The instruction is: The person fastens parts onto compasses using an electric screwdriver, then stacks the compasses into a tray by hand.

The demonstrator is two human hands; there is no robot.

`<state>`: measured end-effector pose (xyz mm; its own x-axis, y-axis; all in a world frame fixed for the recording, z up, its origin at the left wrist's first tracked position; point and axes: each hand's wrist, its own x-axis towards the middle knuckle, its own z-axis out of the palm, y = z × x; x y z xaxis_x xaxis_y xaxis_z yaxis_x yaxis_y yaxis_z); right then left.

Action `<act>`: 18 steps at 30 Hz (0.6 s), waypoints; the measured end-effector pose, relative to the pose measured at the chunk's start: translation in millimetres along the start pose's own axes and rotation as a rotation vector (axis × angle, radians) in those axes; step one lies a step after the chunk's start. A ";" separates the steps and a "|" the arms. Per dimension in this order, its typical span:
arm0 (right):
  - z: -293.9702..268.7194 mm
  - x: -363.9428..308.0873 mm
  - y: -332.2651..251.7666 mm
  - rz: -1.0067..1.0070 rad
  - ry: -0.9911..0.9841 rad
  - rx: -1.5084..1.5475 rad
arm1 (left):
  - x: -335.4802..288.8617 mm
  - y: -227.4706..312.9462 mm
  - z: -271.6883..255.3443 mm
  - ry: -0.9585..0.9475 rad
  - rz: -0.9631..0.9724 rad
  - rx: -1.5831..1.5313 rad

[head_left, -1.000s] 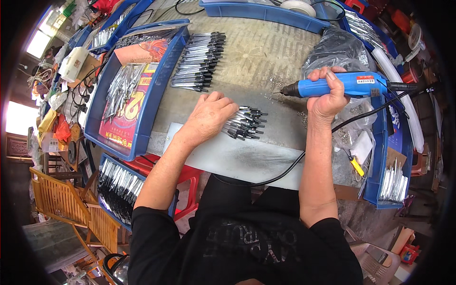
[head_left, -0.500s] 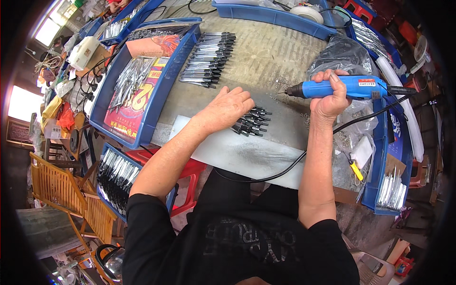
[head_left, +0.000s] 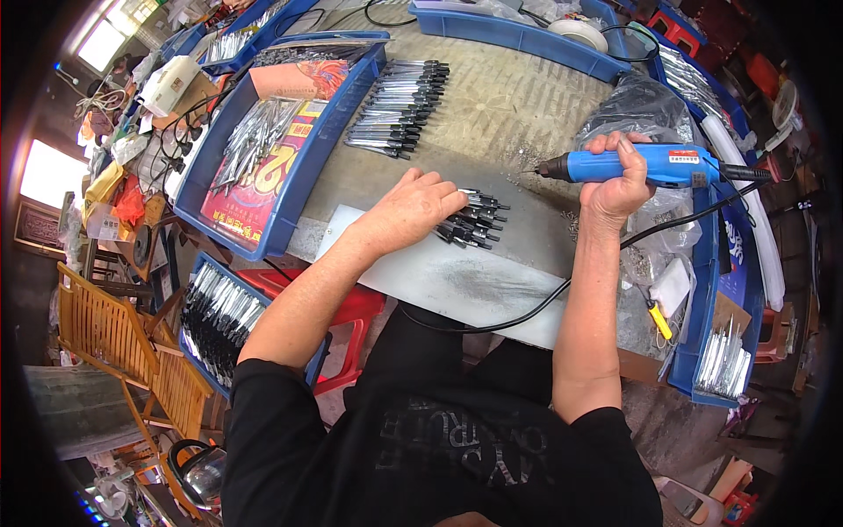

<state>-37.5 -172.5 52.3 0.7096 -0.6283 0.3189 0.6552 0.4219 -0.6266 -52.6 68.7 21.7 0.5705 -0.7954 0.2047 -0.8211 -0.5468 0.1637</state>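
Observation:
My right hand (head_left: 617,173) is wrapped round a blue electric screwdriver (head_left: 645,164). It is held level above the table, with its black nose to the left and a black cable trailing from its right end. My left hand (head_left: 420,206) lies over the left end of a small pile of slim silver rods with black tips (head_left: 474,220). Its fingers are curled and the fingertips are hidden, so what they grip does not show. The pile rests by a white board (head_left: 457,294) at the table's near edge. Farther off lies a neat row of similar rods (head_left: 404,105).
A blue tray (head_left: 290,206) at left holds loose silver rods on red printed card. Lower left, another blue bin (head_left: 206,325) is full of black-tipped rods beside a red stool (head_left: 356,329). Clear plastic bags (head_left: 645,105) and a yellow-handled tool (head_left: 659,321) lie at right.
The whole view has shifted slightly. My left hand has slid a little left and nearer over the pile, baring more of it. My right hand holds the screwdriver much as before.

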 end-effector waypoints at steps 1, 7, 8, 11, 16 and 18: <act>-0.4 0.4 0.0 -0.001 0.004 0.000 | 0.1 0.2 0.8 -0.014 -0.011 -0.006; -2.8 2.2 -0.7 -0.004 0.000 0.033 | -2.9 -0.9 -8.5 -0.105 -0.015 -0.100; -3.4 2.5 -0.6 -0.005 -0.004 0.037 | -1.9 -0.5 -10.7 -0.105 -0.014 -0.100; -4.2 3.6 0.4 -0.016 0.012 0.036 | -0.2 1.1 -14.2 -0.194 -0.004 -0.139; -4.0 4.2 2.4 0.006 0.029 0.048 | 0.0 -0.7 -8.8 -0.194 0.006 -0.111; -4.1 3.5 2.7 0.003 0.031 0.049 | 2.4 -1.0 -10.9 -0.226 -0.014 -0.139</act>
<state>-34.3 -176.3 48.8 0.7040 -0.6462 0.2945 0.6652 0.4550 -0.5920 -50.1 70.2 32.6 0.5500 -0.8350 -0.0167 -0.7942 -0.5292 0.2988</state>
